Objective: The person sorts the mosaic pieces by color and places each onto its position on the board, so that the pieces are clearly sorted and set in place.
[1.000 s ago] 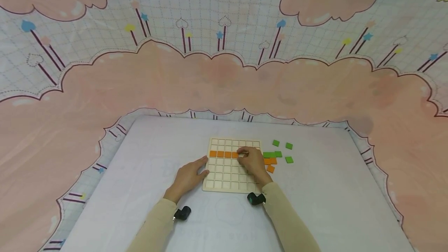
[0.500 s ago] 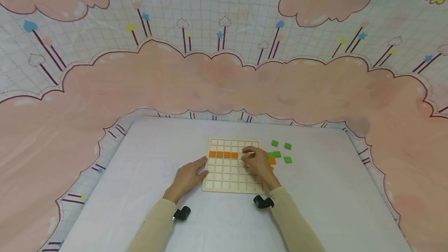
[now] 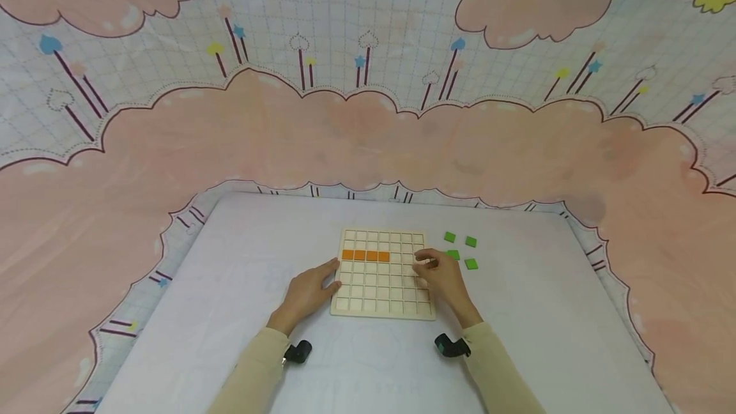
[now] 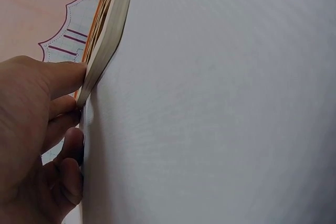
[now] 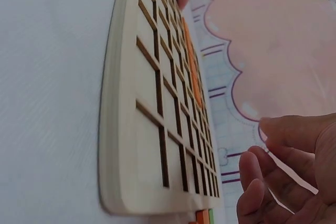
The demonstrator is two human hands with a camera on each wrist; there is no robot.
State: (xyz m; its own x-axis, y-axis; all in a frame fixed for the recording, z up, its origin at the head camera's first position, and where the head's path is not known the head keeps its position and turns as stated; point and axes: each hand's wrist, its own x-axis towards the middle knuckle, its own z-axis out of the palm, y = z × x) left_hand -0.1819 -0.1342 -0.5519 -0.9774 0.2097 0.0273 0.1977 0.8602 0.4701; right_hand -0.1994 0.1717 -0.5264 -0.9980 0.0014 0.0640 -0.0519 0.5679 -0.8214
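Note:
A pale wooden grid board (image 3: 368, 312) lies on the table, with a row of several orange square tiles (image 3: 366, 255) in its upper left part. My left hand (image 3: 306, 289) touches the board's left edge with its thumb and fingertips; the left wrist view shows fingers (image 4: 68, 77) against that edge. Over the board's right edge hovers my right hand (image 3: 445, 280), thumb and forefinger apart. Nothing is seen in the right hand (image 5: 289, 166) in the right wrist view. Several green square tiles (image 3: 471, 264) lie just beyond it.
Loose orange and green tiles (image 5: 206, 216) peek out past the board's edge in the right wrist view; the right hand hides them in the head view. A white cloth (image 3: 230, 241) covers the table, and a patterned curtain (image 3: 368, 139) hangs behind.
My right hand has moved right, from the end of the orange row to the board's right edge, and now covers the loose orange tiles. The left hand stays at the left edge.

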